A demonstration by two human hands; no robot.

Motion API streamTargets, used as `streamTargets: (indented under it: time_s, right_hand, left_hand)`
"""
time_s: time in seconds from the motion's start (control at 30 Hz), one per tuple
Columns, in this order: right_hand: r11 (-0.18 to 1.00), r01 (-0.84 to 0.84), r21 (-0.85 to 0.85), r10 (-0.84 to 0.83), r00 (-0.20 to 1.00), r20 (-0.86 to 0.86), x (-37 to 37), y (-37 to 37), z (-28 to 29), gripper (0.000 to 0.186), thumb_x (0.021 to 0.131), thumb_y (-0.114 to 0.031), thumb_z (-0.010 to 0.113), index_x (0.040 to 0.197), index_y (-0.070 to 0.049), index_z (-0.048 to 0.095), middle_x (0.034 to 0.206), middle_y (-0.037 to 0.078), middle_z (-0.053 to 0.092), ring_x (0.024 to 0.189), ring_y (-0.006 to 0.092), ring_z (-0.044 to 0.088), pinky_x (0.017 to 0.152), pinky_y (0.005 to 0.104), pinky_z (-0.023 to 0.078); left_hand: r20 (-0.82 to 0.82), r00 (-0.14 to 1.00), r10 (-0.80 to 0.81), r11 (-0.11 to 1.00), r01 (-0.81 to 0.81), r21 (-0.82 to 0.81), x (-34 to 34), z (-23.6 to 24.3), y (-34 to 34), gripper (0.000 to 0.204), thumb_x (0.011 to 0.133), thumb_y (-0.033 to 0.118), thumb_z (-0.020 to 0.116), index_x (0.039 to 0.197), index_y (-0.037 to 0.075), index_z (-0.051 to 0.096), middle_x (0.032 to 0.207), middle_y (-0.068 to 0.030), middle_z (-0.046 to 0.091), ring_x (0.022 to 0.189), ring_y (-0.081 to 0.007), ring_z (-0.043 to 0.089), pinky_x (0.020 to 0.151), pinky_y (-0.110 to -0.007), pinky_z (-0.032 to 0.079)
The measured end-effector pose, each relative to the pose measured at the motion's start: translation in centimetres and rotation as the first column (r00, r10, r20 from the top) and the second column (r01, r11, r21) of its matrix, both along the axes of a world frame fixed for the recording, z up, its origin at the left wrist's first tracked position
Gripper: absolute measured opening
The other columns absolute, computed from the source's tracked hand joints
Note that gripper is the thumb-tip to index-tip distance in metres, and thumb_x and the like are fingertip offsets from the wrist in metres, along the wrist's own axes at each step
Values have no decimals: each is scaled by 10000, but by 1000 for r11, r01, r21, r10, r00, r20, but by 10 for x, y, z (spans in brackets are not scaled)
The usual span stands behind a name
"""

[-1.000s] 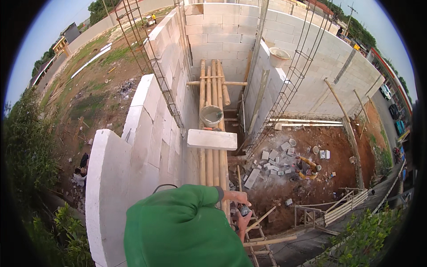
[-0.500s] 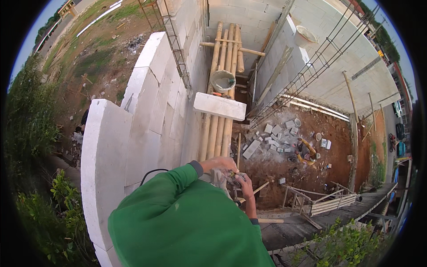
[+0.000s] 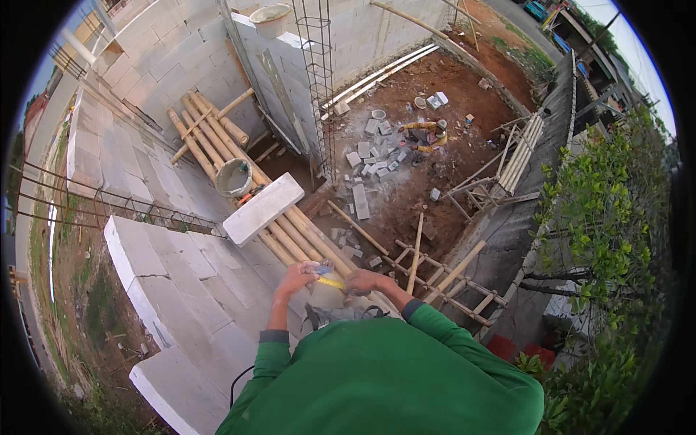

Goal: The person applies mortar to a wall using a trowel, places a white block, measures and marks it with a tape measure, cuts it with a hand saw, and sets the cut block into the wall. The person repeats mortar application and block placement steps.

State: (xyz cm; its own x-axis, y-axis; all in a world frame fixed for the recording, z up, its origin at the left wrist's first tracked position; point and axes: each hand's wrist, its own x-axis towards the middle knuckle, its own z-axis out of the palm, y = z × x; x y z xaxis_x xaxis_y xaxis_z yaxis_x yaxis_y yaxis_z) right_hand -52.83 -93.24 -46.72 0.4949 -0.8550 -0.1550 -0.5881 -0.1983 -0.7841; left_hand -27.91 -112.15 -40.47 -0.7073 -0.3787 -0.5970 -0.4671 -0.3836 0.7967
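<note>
Below me, my left hand (image 3: 299, 279) and my right hand (image 3: 359, 283) are closed on a yellow tape measure (image 3: 330, 283), with a short length of yellow blade showing between them. A blurred bluish bit shows at my left fingers. The hands are over the near end of a bamboo-pole platform (image 3: 290, 239). A long white block (image 3: 262, 208) lies across the poles just beyond my hands. Behind it a bucket (image 3: 233, 177) sits on the poles, with an orange-handled tool (image 3: 251, 193) beside it.
Block walls (image 3: 167, 290) rise at left and back, with rebar cages (image 3: 315, 87) and a bucket (image 3: 270, 20) on a wall top. Below right, a co-worker (image 3: 428, 138) crouches among broken blocks (image 3: 360, 199). Bamboo ladder pieces (image 3: 449, 290), a concrete edge and foliage (image 3: 594, 239) are at right.
My view has swung, shifting the platform to the upper left. My hands, earlier bunched on a dark object, are now apart with the yellow blade showing between them.
</note>
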Motion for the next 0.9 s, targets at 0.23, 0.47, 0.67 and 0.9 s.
streamTargets:
  time_s: [0.23, 0.47, 0.67, 0.9]
  right_hand:
    - [970, 191, -150, -208, 973, -101, 2, -3, -22, 176, 822, -258, 713, 956, -157, 764, 952, 116, 735, 928, 341, 711, 832, 477, 557]
    - [912, 369, -179, -406, 873, -269, -12, 15, -24, 167, 810, -242, 696, 921, -156, 785, 861, 124, 734, 829, 370, 718, 735, 502, 572]
    - [848, 505, 160, -357, 767, -533, -26, 62, -28, 250, 867, -228, 632, 936, -76, 818, 1020, 193, 780, 965, 410, 748, 833, 507, 607]
    - [450, 827, 337, -514, 549, -659, -16, 203, -132, 330, 910, -269, 605, 1008, -30, 811, 1072, 236, 777, 1060, 435, 735, 937, 520, 592]
  left_hand:
    - [18, 981, -192, 981, 192, -17, -40, 2, -45, 507, 916, 101, 794, 1402, 29, 666, 1058, -50, 746, 859, -125, 710, 755, -284, 575]
    - [43, 979, -198, 979, 196, 61, -79, 13, -71, 513, 949, 115, 770, 1420, -25, 622, 1139, -93, 737, 997, -161, 736, 799, -298, 597]
    - [94, 987, -127, 992, 128, 0, -84, -13, -105, 507, 980, 168, 750, 1431, -24, 619, 1157, -95, 739, 1027, -179, 746, 815, -309, 607]
    - [100, 991, -84, 995, 89, -50, -79, -9, -139, 525, 984, 176, 746, 1451, -20, 608, 1176, -111, 741, 1030, -196, 745, 833, -311, 607]
